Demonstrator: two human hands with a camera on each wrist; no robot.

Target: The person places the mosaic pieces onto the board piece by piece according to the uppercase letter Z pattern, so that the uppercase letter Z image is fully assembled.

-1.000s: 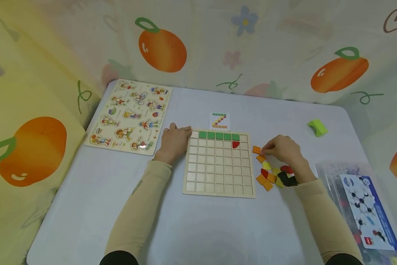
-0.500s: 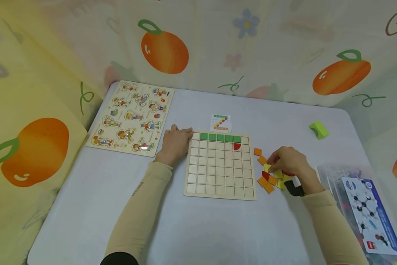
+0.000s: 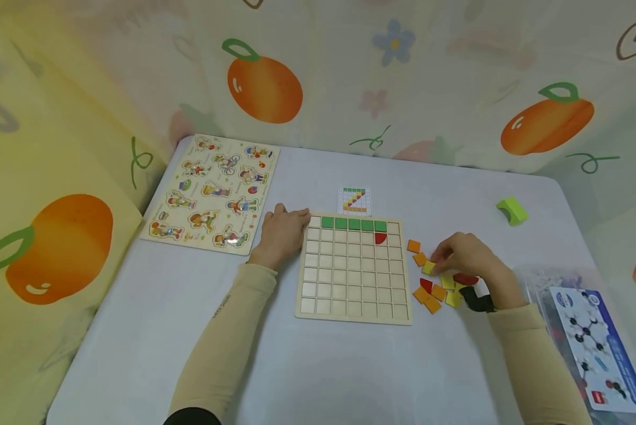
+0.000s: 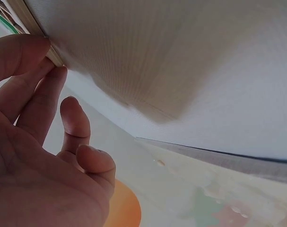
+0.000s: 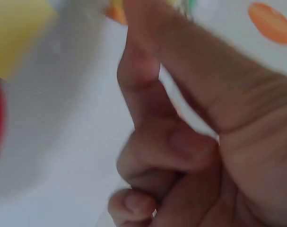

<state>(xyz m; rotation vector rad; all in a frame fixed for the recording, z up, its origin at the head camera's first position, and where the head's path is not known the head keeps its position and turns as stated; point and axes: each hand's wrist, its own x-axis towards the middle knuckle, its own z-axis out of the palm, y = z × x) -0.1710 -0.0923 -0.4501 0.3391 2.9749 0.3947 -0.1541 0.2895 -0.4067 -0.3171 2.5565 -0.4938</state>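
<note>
A wooden grid board (image 3: 352, 295) lies mid-table with a row of green tiles (image 3: 354, 224) along its top and one red quarter-round piece (image 3: 380, 238) below them. My left hand (image 3: 291, 227) rests against the board's upper left corner, and its fingers (image 4: 48, 90) touch the board's edge (image 4: 44, 42). My right hand (image 3: 442, 257) hovers over a loose pile of orange, yellow and red tiles (image 3: 435, 292), its fingertips at a yellow tile (image 3: 428, 267). In the blurred right wrist view the index finger (image 5: 138, 56) is extended and the others are curled. Whether it grips the tile is unclear.
A small pattern card (image 3: 354, 200) lies just behind the board. A character peg puzzle (image 3: 212, 192) sits at the back left, a green block (image 3: 511, 211) at the back right, and a clear plastic box (image 3: 583, 336) by the right edge. Fruit-print fabric surrounds the table.
My right hand has moved from the orange tiles beside the board down to the yellow tile in the pile. The left hand has stayed in place.
</note>
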